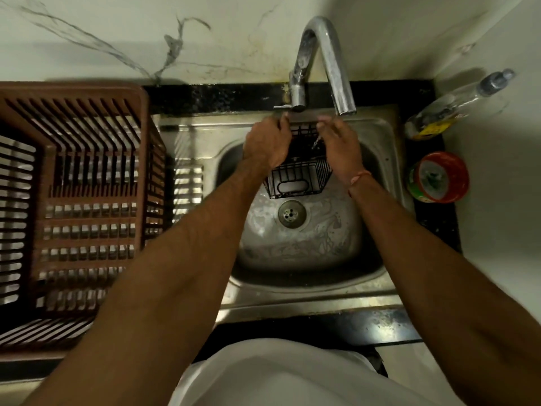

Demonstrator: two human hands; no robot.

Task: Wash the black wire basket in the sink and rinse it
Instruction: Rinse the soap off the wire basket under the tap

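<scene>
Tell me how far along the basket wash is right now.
Soap film swirled on the sink floor suggests scrubbing has happened. In hand: the left hand grips the black wire basket under the faucet while the right hand works beside it in a thin trickle. Left: finishing the rinse; whether residue remains on the wires, I cannot tell.

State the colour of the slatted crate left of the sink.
Brown, seen best in the head view: the crate is reddish-brown plastic.
</scene>
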